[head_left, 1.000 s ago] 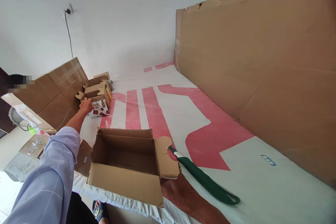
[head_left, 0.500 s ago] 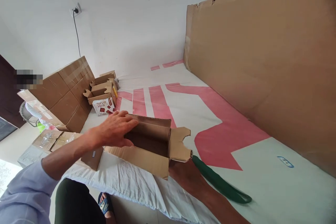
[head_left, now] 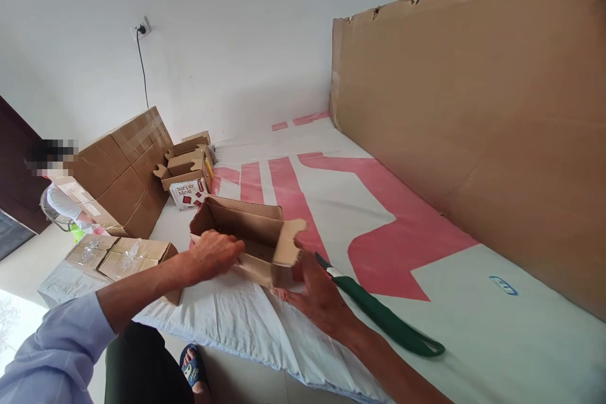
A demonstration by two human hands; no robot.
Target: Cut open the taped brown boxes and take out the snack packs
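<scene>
Gripping open-topped cardboard box (head_left: 246, 240), long axis left-right: left hand (head_left: 215, 254) near wall, right hand (head_left: 315, 293) end flap.

White sheet with pink print (head_left: 426, 246) is covering the bed. Sitting directly on it: open cardboard box (head_left: 246, 237) near the front edge, green-handled tool (head_left: 383, 319) lying just right of it, cluster of small cartons (head_left: 187, 167) at the far left, big cardboard sheet (head_left: 473, 120) leaning along the right side.
</scene>
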